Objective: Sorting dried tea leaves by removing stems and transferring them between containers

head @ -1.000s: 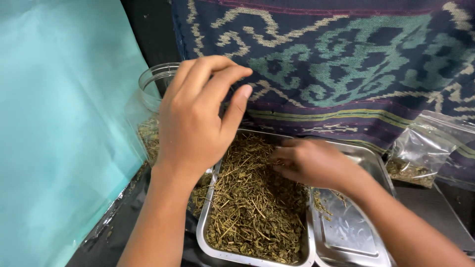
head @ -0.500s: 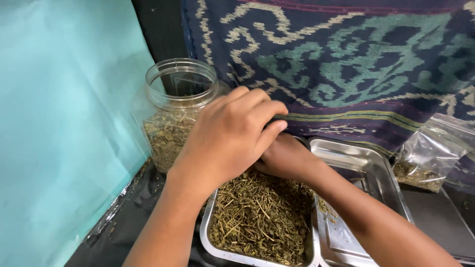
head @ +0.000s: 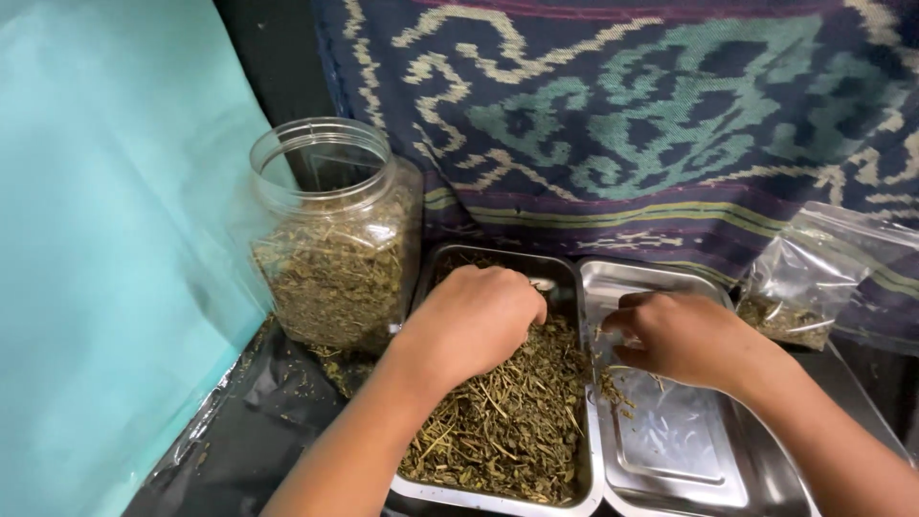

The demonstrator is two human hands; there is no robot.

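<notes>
Listing left to right: clear open jar [head: 330,239], part-filled, far left. Left hand [head: 474,321], grip bunched in dried herbs [head: 507,421] of left tray [head: 498,493], nearer jar. Right hand [head: 684,335], grip curled on herb bits over right tray [head: 670,460]. Plastic bag [head: 814,287] far right.

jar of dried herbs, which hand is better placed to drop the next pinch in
Probably the left. The left hand is buried in the dried herbs in the tray compartment right beside the open jar. The right hand works over the far, nearly bare compartment.
</notes>
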